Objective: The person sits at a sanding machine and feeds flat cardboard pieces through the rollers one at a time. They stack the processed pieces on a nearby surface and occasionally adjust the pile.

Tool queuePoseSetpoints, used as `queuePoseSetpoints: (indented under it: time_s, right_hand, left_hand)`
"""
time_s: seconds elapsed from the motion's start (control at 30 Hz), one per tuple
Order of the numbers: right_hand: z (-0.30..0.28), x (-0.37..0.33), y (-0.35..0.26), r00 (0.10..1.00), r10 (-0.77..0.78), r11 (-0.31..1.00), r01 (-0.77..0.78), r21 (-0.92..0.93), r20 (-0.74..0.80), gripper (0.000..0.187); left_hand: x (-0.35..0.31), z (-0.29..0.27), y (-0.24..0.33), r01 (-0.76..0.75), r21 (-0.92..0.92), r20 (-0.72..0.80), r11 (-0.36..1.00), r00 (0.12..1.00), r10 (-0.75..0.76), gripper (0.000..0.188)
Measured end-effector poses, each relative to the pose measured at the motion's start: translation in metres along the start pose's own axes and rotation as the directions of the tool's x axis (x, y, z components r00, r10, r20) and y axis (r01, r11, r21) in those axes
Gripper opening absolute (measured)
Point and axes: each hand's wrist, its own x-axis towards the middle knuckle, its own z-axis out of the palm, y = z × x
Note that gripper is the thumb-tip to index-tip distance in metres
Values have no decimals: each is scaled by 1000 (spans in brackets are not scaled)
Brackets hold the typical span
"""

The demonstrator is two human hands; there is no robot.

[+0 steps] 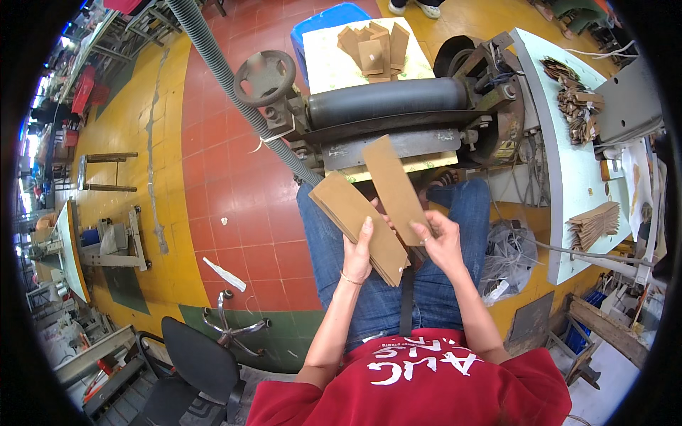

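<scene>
My left hand [359,257] grips a stack of flat brown rectangular strips [355,216] above my lap, with the thumb lying on top. Whether they are leather or card I cannot tell. Between the thumb and fingers of my right hand [442,241] is the lower end of a single brown strip [391,186]. It slants up and to the left, its far end in front of the metal plate [419,145] of a roller machine. The machine's dark roller [387,103] lies just beyond.
Loose brown pieces [373,53] lie on a pale board [320,64] behind the roller. A handwheel [264,77] and a ribbed hose [213,60] stand at the left. More brown bundles [595,224] rest on the pale table [561,192] at right. A black chair [195,358] is at lower left.
</scene>
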Motion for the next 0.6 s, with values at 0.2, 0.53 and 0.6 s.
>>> queuePoseSetpoints:
  time_s: [0.2, 0.53, 0.6]
  right_hand:
    - [0, 30, 40, 919, 388, 886, -392, 247, 66, 15]
    - [25, 103, 26, 928, 369, 820, -300, 487, -51, 57]
    - [23, 90, 29, 875, 479, 769, -378, 516, -71, 69]
  left_hand:
    - [-5, -8, 2, 117, -182, 108, 976, 989, -99, 56]
    - [-15, -1, -3, 102, -82, -16, 991, 994, -104, 37]
    - [-12, 1, -3, 50, -33, -83, 998, 995, -52, 31]
